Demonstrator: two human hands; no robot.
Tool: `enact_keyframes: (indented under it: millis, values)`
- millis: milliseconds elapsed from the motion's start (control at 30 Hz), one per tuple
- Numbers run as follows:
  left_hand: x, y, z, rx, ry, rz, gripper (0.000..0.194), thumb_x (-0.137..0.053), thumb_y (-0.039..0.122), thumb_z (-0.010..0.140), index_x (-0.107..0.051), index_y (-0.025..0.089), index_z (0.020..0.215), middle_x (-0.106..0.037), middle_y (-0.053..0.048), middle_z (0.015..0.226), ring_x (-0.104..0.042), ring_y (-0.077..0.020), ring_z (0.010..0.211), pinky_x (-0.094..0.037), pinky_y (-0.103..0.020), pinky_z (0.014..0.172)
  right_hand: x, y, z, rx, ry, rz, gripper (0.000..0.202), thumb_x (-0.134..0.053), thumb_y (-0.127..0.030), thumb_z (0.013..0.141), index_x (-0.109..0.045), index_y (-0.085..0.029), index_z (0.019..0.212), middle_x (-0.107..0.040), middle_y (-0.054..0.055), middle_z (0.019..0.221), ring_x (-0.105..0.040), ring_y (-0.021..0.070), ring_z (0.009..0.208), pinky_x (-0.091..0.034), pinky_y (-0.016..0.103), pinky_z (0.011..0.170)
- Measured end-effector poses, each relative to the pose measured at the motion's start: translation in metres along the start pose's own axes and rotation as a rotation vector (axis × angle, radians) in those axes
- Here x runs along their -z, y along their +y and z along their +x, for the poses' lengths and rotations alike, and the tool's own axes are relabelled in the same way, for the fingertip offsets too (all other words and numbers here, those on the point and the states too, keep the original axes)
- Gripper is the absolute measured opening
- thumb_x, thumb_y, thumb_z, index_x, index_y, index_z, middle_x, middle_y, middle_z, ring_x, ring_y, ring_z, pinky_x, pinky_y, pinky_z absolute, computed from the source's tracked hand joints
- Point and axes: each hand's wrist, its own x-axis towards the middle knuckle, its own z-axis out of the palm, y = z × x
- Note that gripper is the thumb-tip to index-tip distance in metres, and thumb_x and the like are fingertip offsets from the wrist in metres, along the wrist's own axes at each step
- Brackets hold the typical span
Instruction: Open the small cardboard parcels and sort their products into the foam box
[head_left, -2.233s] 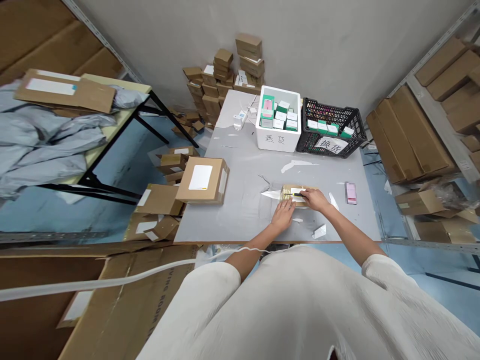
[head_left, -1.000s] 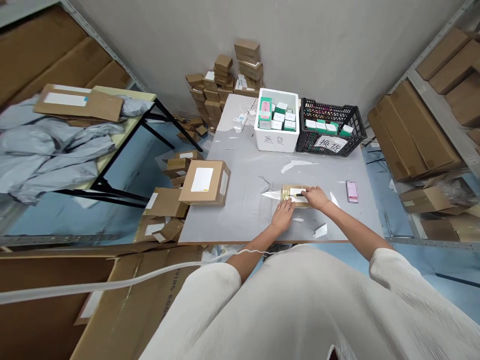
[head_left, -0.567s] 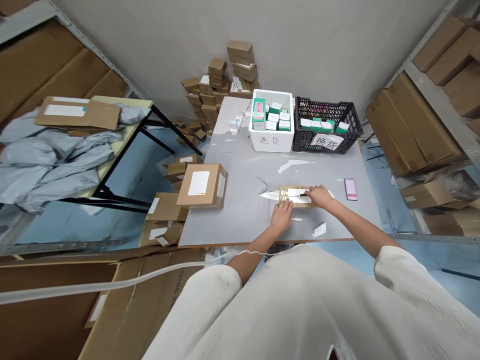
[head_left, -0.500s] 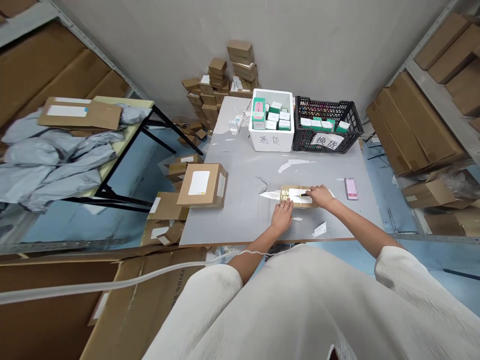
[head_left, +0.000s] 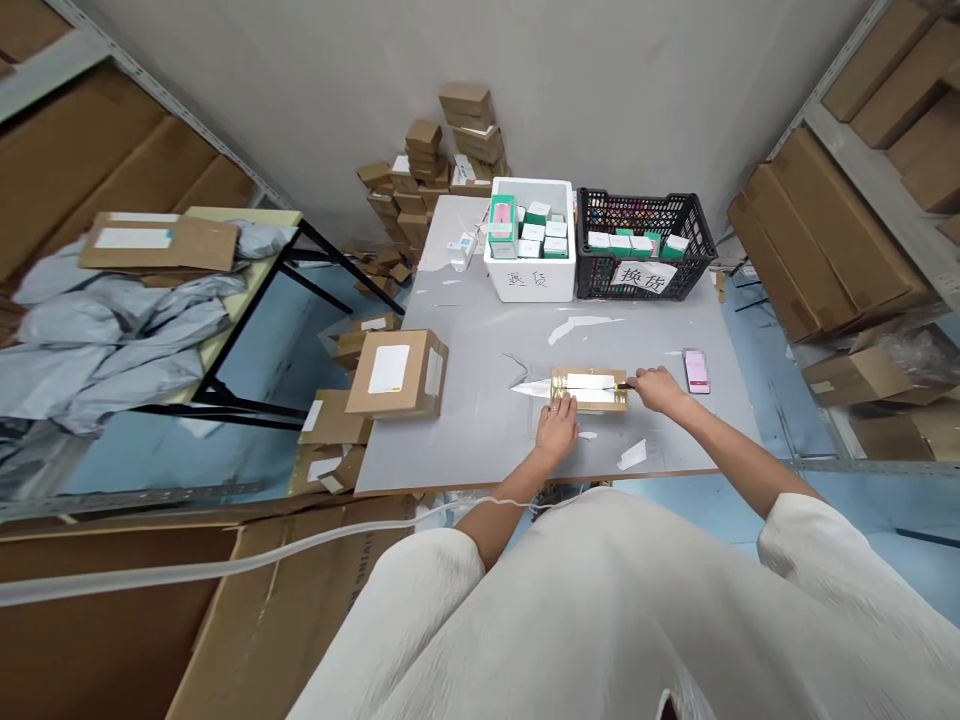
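Note:
A small brown carton with a white label and shiny tape lies flat on the grey table. My left hand rests on its near left edge, fingers spread and holding nothing. In my right hand is a dark, thin cutter, its tip at the carton's right end. A dark slit runs along the label. White paper sticks out to the left of the carton, and a white scrap lies nearer me.
Behind stand a white foam box and a black crate, both holding small green-white boxes. A larger carton sits at the left edge, a pink phone at right. A white cable crosses in front.
My right hand has moved right with the cutter, from the middle of the label to the carton's right end. My left hand stays on the carton. The whole view has shifted slightly.

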Motion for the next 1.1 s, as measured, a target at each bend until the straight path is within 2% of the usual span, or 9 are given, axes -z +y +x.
enact_keyframes:
  millis: [333,500,667,767,867,967,1100]
  values:
    - [0.005,0.009,0.004,0.030,-0.022,0.011,0.069,-0.049,0.026,0.102,-0.037,0.017,0.170,-0.042,-0.021,0.173,-0.041,-0.0386,0.155,-0.039,-0.054,0.120,-0.030,0.067,-0.035,-0.084,0.044,0.086,0.045,-0.046,-0.016,0.103,-0.076,-0.024,0.135,-0.073,0.020,0.121,-0.070,0.0315,0.109,-0.042,0.043,0.095]
    - [0.014,0.020,0.016,0.042,0.022,0.002,0.060,-0.055,0.026,0.101,-0.048,0.022,0.161,-0.052,-0.019,0.162,-0.047,-0.0371,0.148,-0.037,-0.053,0.121,-0.053,0.103,-0.056,-0.184,0.098,0.223,0.042,-0.045,-0.024,0.106,-0.075,-0.026,0.136,-0.075,0.015,0.128,-0.070,0.0289,0.107,-0.046,0.036,0.086]
    - [0.025,0.039,0.053,-0.115,-0.031,-0.010,0.058,-0.062,0.033,0.101,-0.049,0.023,0.157,-0.052,-0.017,0.160,-0.047,-0.0371,0.148,-0.036,-0.051,0.123,-0.085,0.100,-0.056,-0.171,0.145,0.432,0.041,-0.048,-0.027,0.106,-0.074,-0.028,0.137,-0.077,0.009,0.131,-0.071,0.0255,0.110,-0.046,0.029,0.080]
    - [0.026,0.045,0.079,-0.170,-0.104,0.003,0.060,-0.065,0.038,0.100,-0.049,0.023,0.156,-0.055,-0.017,0.156,-0.054,-0.0358,0.141,-0.038,-0.049,0.120,-0.093,0.090,-0.054,-0.159,0.157,0.525,0.040,-0.050,-0.028,0.105,-0.075,-0.026,0.137,-0.078,0.009,0.129,-0.071,0.0247,0.109,-0.046,0.027,0.080]
    - [0.024,0.047,0.097,-0.185,-0.163,0.041,0.056,-0.062,0.036,0.101,-0.050,0.022,0.154,-0.057,-0.018,0.154,-0.059,-0.0358,0.137,-0.039,-0.049,0.119,-0.094,0.085,-0.056,-0.154,0.159,0.598,0.036,-0.053,-0.034,0.106,-0.076,-0.025,0.132,-0.079,0.007,0.124,-0.073,0.0240,0.104,-0.047,0.026,0.078]
    - [0.020,0.049,0.106,-0.205,-0.199,0.071,0.053,-0.061,0.032,0.100,-0.052,0.021,0.151,-0.062,-0.018,0.148,-0.061,-0.0363,0.135,-0.033,-0.053,0.126,-0.099,0.087,-0.057,-0.158,0.170,0.655,0.034,-0.053,-0.036,0.106,-0.076,-0.025,0.129,-0.080,0.007,0.122,-0.073,0.0236,0.101,-0.047,0.026,0.077]
    - [0.016,0.055,0.107,-0.202,-0.211,0.147,0.057,-0.066,0.026,0.096,-0.050,0.022,0.150,-0.065,-0.016,0.141,-0.060,-0.0340,0.137,-0.021,-0.059,0.134,-0.109,0.092,-0.049,-0.136,0.183,0.679,0.035,-0.050,-0.033,0.108,-0.076,-0.025,0.130,-0.080,0.007,0.124,-0.073,0.0239,0.105,-0.050,0.027,0.083]
